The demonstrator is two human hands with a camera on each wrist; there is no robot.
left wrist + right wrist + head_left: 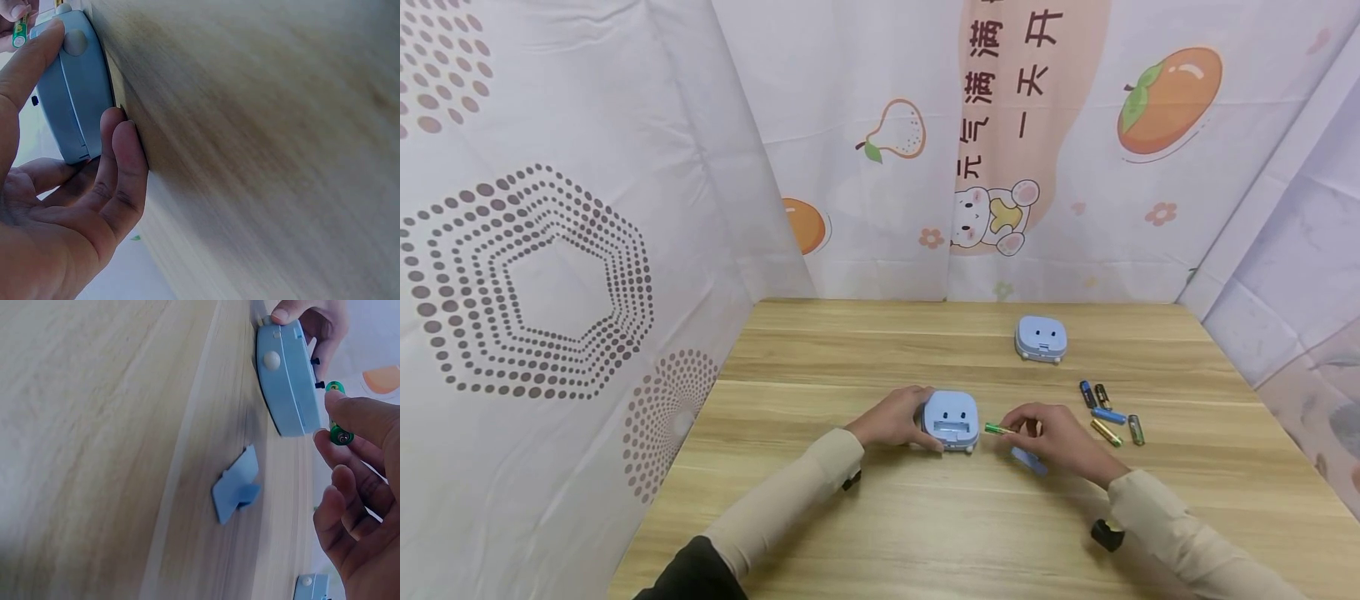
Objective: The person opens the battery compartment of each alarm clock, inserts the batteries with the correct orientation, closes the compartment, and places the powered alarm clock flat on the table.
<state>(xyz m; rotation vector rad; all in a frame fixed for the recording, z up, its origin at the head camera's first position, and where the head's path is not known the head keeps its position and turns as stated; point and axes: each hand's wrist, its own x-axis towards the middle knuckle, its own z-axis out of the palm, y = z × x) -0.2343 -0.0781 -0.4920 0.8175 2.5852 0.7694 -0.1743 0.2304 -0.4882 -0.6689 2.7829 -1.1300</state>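
Note:
A light blue box with two dark eyes [951, 408] sits on the table, its battery slot uncovered and facing up. My left hand [895, 418] holds it from the left side, thumb at the near edge and fingers behind, as the left wrist view [69, 94] shows. Just right of the box, my right hand [1051, 433] pinches a green battery [997, 429] between thumb and fingers, apart from the slot. In the right wrist view that battery [340, 434] hangs beside the box. Below the right hand lies a small blue battery cover [237, 484], loose on the wood.
A second light blue box [1041, 337] stands at the back right. Several batteries lie to the right of my right hand, among them a blue one [1108, 415], a gold one [1107, 432] and a green one [1136, 430]. Printed curtains [865, 275] bound the table behind.

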